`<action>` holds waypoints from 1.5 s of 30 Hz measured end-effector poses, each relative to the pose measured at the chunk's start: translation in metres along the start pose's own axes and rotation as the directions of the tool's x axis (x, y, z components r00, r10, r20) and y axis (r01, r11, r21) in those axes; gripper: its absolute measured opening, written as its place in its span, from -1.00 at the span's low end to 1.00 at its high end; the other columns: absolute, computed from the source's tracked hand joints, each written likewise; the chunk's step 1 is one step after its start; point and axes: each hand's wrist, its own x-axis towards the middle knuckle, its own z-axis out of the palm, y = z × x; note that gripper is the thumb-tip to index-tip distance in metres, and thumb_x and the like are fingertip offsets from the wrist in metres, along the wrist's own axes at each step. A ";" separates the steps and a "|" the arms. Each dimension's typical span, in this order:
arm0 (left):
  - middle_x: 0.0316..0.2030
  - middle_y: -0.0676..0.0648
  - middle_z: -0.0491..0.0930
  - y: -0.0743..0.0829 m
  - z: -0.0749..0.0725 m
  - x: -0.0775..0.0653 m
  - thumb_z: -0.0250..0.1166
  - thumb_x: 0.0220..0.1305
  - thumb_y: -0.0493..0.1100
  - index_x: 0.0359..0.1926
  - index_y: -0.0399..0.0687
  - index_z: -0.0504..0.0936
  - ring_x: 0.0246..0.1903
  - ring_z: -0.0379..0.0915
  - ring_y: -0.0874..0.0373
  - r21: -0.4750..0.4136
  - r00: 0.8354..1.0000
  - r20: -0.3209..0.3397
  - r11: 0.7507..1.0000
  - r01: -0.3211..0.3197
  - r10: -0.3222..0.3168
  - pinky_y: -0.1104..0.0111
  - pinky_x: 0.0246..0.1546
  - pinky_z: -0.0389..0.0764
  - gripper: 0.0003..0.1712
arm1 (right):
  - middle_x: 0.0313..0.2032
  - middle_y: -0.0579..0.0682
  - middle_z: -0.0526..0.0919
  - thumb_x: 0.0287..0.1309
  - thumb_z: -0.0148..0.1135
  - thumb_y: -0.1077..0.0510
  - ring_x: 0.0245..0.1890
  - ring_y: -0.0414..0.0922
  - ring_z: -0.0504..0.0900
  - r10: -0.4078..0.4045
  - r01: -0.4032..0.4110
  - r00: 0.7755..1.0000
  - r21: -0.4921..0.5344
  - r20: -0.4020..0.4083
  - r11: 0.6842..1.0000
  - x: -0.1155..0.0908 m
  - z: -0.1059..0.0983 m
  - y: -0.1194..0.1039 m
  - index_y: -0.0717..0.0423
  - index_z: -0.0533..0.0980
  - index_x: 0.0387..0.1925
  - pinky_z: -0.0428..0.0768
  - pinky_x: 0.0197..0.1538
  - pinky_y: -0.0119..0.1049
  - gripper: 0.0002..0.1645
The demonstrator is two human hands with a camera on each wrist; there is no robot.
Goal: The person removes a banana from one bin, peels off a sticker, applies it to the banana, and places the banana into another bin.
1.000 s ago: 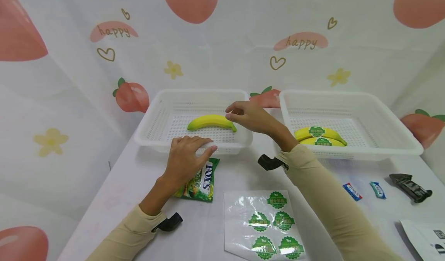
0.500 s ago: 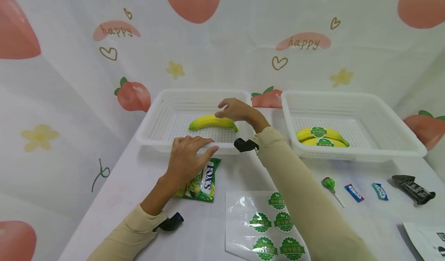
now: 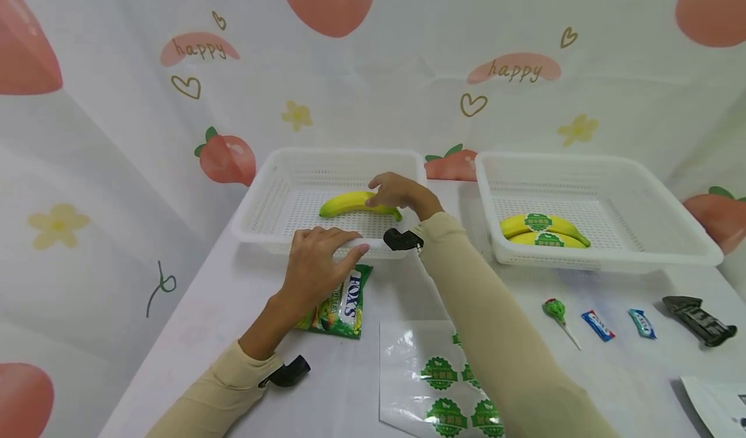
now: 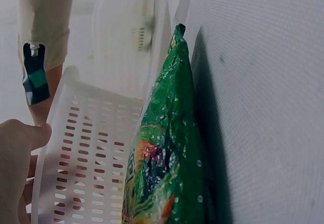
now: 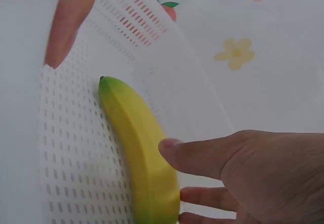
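A yellow banana (image 3: 350,203) with a green tip lies in the left white plastic basket (image 3: 326,155). My right hand (image 3: 402,192) reaches in over its right end. In the right wrist view the thumb tip touches the banana (image 5: 139,148), and the fingertips meet its side. These fingers are not closed round it. At the front rim of that basket, my left hand (image 3: 315,260) holds on, fingers over the rim and thumb outside. A green FOX'S candy bag (image 3: 344,305) lies on the table just below this hand, partly covered by it.
Two stickered bananas (image 3: 544,230) lie in a second white basket (image 3: 641,256) at right. A sheet of green round stickers (image 3: 408,373) lies in front, partly under my right sleeve. A lollipop (image 3: 556,311), small wrapped candies (image 3: 598,326) and a black packet (image 3: 699,320) lie at right.
My right hand has moved left and then down onto the banana's right end. The lollipop has come out from behind the right sleeve. My left hand stays at the rim.
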 end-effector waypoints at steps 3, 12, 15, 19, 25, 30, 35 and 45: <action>-0.03 -0.06 0.82 0.001 0.000 0.001 0.42 0.41 0.15 0.11 0.00 0.81 -0.04 0.64 -0.09 0.001 1.000 -0.003 1.000 -0.008 0.008 -0.08 0.11 0.42 -0.57 | 0.52 0.11 0.37 0.47 0.31 0.07 0.45 0.14 0.44 0.026 -0.026 1.000 0.010 0.005 1.000 0.002 0.002 0.002 0.10 0.36 0.53 0.50 0.41 0.13 -0.30; -0.03 -0.05 0.82 0.002 0.001 0.001 0.42 0.41 0.14 0.10 0.00 0.81 -0.03 0.65 -0.08 -0.010 1.000 -0.002 1.000 -0.016 0.016 -0.05 0.10 0.42 -0.58 | 0.54 0.13 0.30 0.40 0.36 0.27 0.35 0.14 0.52 0.128 -0.134 0.989 0.089 0.073 0.987 0.000 0.007 0.004 0.04 0.33 0.56 0.66 0.25 0.00 -0.22; -0.02 -0.04 0.81 0.003 0.001 0.001 0.41 0.42 0.15 0.11 0.01 0.81 -0.03 0.65 -0.08 -0.008 1.000 0.002 1.000 -0.014 0.014 -0.05 0.10 0.42 -0.58 | 0.52 0.16 0.32 0.37 0.35 0.35 0.31 0.11 0.55 0.146 -0.157 0.984 0.111 0.102 0.981 -0.004 0.008 0.003 0.06 0.32 0.57 0.69 0.20 -0.08 -0.19; -0.01 -0.05 0.81 0.003 0.000 0.001 0.41 0.42 0.15 0.12 0.01 0.80 -0.02 0.64 -0.08 -0.005 1.000 0.008 1.000 -0.012 0.012 -0.05 0.10 0.42 -0.57 | 0.47 0.19 0.39 0.36 0.36 0.37 0.28 0.09 0.58 0.149 -0.160 0.983 0.108 0.111 0.981 -0.006 0.008 0.002 0.11 0.34 0.54 0.71 0.16 -0.14 -0.21; 0.00 -0.05 0.81 0.004 0.000 0.001 0.40 0.43 0.17 0.13 0.01 0.80 -0.02 0.64 -0.09 -0.016 1.000 0.012 1.000 -0.010 0.011 -0.04 0.09 0.41 -0.55 | 0.42 0.21 0.43 0.34 0.39 0.35 0.23 0.10 0.64 0.079 -0.087 0.992 0.085 0.096 0.993 -0.008 0.002 0.002 0.17 0.35 0.53 0.73 0.11 -0.12 -0.22; 0.00 -0.06 0.81 0.003 -0.001 -0.001 0.41 0.42 0.14 0.13 -0.01 0.80 -0.04 0.64 -0.11 -0.021 1.000 -0.004 1.000 -0.018 0.017 -0.06 0.07 0.41 -0.56 | 0.33 0.30 0.53 0.33 0.40 0.35 0.21 0.15 0.66 -0.081 0.076 0.995 0.096 0.055 0.992 -0.023 -0.014 -0.001 0.20 0.37 0.51 0.75 0.09 -0.04 -0.23; -0.01 -0.05 0.82 0.003 -0.003 -0.001 0.38 0.44 0.16 0.13 -0.01 0.80 -0.06 0.65 -0.13 -0.023 1.000 -0.006 1.000 -0.019 0.019 -0.06 0.05 0.42 -0.55 | 0.26 0.30 0.59 0.33 0.40 0.35 0.10 0.16 0.73 -0.218 0.217 0.976 0.091 0.005 0.972 -0.050 -0.032 -0.001 0.20 0.40 0.48 0.76 0.05 -0.06 -0.27; -0.02 -0.05 0.82 -0.002 -0.003 -0.002 0.46 0.38 0.10 0.11 0.01 0.81 -0.05 0.66 -0.09 -0.016 1.000 -0.021 1.000 -0.022 0.022 -0.06 0.08 0.42 -0.60 | 0.24 0.09 0.65 0.31 0.42 0.25 0.27 0.11 0.62 -0.363 0.362 0.923 -0.031 -0.127 0.932 -0.125 -0.058 0.024 -0.01 0.49 0.44 0.62 0.25 0.16 -0.31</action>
